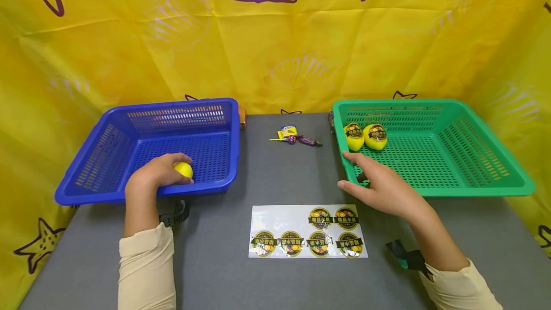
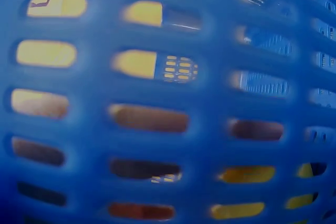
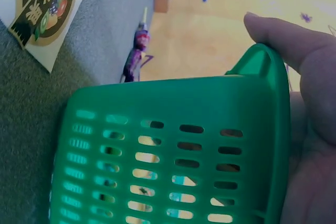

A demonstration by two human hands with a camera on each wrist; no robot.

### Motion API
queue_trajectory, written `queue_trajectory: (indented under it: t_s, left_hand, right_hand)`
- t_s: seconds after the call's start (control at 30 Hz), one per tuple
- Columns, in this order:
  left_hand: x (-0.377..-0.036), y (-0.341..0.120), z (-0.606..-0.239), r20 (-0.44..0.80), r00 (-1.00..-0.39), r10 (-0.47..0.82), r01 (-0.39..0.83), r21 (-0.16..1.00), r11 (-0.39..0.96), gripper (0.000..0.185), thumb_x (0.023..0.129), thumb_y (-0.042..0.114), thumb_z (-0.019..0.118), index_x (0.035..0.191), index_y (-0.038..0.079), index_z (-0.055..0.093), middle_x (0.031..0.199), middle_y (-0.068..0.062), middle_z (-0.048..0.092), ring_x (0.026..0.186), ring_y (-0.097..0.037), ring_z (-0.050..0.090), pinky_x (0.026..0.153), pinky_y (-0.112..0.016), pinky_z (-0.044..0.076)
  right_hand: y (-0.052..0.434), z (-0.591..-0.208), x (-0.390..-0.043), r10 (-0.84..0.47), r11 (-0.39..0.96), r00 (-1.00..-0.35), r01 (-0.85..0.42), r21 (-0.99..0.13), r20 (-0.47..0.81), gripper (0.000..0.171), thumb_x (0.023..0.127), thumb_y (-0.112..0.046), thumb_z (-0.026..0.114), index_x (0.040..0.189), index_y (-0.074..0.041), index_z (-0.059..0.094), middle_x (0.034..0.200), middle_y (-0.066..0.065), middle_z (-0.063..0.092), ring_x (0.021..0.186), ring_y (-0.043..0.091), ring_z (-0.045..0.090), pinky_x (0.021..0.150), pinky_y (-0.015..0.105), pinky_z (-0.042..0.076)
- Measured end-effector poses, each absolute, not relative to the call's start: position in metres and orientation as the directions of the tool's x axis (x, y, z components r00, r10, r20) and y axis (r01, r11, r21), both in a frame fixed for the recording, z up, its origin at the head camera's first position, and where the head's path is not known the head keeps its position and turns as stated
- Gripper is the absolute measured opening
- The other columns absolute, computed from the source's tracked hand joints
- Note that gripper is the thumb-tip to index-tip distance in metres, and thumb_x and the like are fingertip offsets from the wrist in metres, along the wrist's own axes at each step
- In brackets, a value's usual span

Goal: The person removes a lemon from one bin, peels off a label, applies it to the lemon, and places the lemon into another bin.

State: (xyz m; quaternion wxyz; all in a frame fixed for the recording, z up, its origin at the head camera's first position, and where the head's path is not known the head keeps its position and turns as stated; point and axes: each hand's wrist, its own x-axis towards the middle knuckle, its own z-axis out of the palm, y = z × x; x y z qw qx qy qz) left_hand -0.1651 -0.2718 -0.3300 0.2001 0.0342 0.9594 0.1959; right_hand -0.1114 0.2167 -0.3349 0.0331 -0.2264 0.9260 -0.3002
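My left hand (image 1: pixel 157 172) reaches over the near rim of the blue basket (image 1: pixel 148 197) and grips a yellow lemon-like fruit (image 1: pixel 183 170) between thumb and fingers. In the left wrist view the basket's slotted wall (image 2: pixel 210 145) fills the frame, and yellow fruit shows through its slots. My right hand (image 1: pixel 383 183) hangs over the near left corner of the green basket (image 1: pixel 473 191), thumb and fingers spread, nothing between them. Two yellow fruits (image 1: pixel 375 137) bearing round dark labels sit in that basket's far left corner. The right wrist view has the thumb (image 3: pixel 278 35) beside the green rim.
A white sheet of round stickers (image 1: pixel 280 219) lies on the grey table (image 1: pixel 215 271) between the arms. Farther back are a lollipop (image 1: pixel 292 139), a purple-wrapped candy (image 1: pixel 309 141) and a yellow packet (image 1: pixel 287 131). A brown box (image 1: pixel 243 117) stands behind the blue basket. Yellow cloth hangs behind.
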Motion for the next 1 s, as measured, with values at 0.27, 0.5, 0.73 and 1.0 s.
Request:
queue_trajectory:
  t_s: [0.27,0.5,0.73,1.0]
  left_hand:
    - [-0.166,-0.267,-0.331,-0.354,-0.931,0.092,-0.054,0.381,0.923,0.070,0.086,0.043,0.074,0.134,-0.003,0.052,0.110,-0.024,0.059,0.097,-0.040,0.053,0.080,-0.053,0.046]
    - [-0.166,-0.267,-0.328,-0.277,-0.956,0.095,-0.026,0.403,0.915,0.067,0.089,0.051,0.069,0.130,0.001,0.057,0.105,-0.021,0.061,0.092,-0.038,0.054,0.074,-0.049,0.046]
    - [-0.158,-0.242,-0.310,-0.073,-0.997,0.041,0.003,0.452,0.892,0.061,0.088,0.058,0.067,0.124,0.010,0.059,0.104,-0.018,0.062,0.087,-0.034,0.055,0.064,-0.040,0.045]
    - [-0.148,-0.183,-0.303,0.395,-0.918,0.020,0.243,0.524,0.817,0.054,0.084,0.045,0.078,0.124,0.011,0.064,0.115,-0.015,0.061,0.097,-0.033,0.056,0.072,-0.049,0.049]
  right_hand:
    - [0.216,-0.339,-0.113,-0.429,0.729,-0.900,-0.396,-0.559,0.079,0.070,0.098,-0.040,0.065,0.151,-0.004,0.038,0.153,0.015,0.043,0.100,0.026,0.067,0.091,0.053,0.050]
    - [0.214,-0.340,-0.112,-0.421,0.746,-0.904,-0.393,-0.537,0.077,0.071,0.098,-0.042,0.063,0.151,-0.003,0.037,0.153,0.015,0.042,0.102,0.027,0.067,0.092,0.053,0.050]
    - [0.214,-0.343,-0.111,-0.406,0.764,-0.910,-0.387,-0.516,0.081,0.072,0.098,-0.045,0.062,0.152,-0.004,0.036,0.154,0.014,0.042,0.100,0.025,0.067,0.088,0.052,0.051]
    - [0.214,-0.344,-0.111,-0.408,0.768,-0.907,-0.402,-0.499,0.104,0.071,0.098,-0.045,0.063,0.151,-0.006,0.037,0.152,0.013,0.045,0.094,0.020,0.067,0.083,0.051,0.052]
